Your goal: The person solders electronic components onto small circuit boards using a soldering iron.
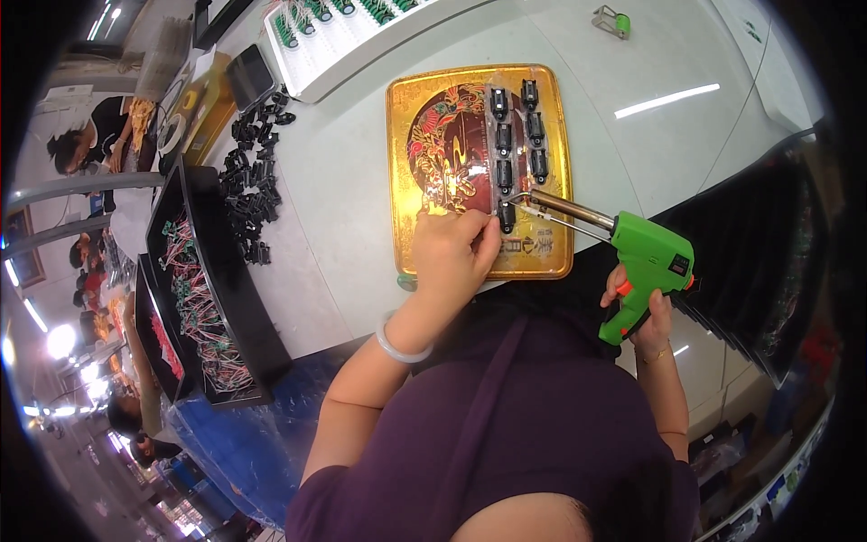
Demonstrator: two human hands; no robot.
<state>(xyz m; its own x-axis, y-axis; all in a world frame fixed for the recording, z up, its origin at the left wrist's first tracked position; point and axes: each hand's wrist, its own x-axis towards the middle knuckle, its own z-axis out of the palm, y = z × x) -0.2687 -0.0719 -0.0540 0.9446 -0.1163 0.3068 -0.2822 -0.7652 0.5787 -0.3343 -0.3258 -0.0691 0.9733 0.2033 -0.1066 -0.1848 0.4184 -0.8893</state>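
Note:
My right hand (pixel 654 332) grips the handle of a green soldering gun (pixel 652 253), its fingers around the orange trigger. The gun's metal barrel points left, its tip at a small black plastic part (pixel 508 219), the nearest in its row. Close beside that part, my left hand (pixel 452 251) is closed in a pinch; what sits between its fingertips is too small to make out. Several similar black parts (pixel 503 137) stand in two rows on clear strips, on a gold rectangular tin lid (pixel 404 108) with a red and dark round picture.
Loose black parts (pixel 248 185) lie piled at the left, by a black tray (pixel 257 343) of coloured wires and green boards. A white tray (pixel 316 86) with green pieces stands at the far side. A green roll on a metal holder (pixel 612 23) is far right. Other people sit far left.

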